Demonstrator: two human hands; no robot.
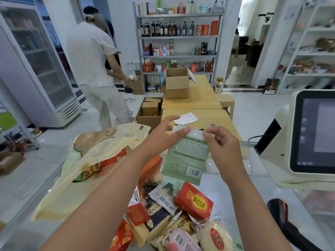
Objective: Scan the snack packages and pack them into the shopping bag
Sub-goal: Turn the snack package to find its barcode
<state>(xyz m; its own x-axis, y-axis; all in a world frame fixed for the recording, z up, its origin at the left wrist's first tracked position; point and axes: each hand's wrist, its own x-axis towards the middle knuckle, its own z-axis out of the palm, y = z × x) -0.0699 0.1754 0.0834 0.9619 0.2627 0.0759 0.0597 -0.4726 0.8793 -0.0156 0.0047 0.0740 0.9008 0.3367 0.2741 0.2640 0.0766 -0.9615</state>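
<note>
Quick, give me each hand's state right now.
Left hand: pinching the top edge of the green snack pouch.
Right hand: fingers pinching the same pouch's top edge.

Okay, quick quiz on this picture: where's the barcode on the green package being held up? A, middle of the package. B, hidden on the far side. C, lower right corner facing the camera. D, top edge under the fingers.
C: the green package, pinched along its top edge by the left hand and right hand, shows its barcode at the lower right corner, facing the camera.
</note>
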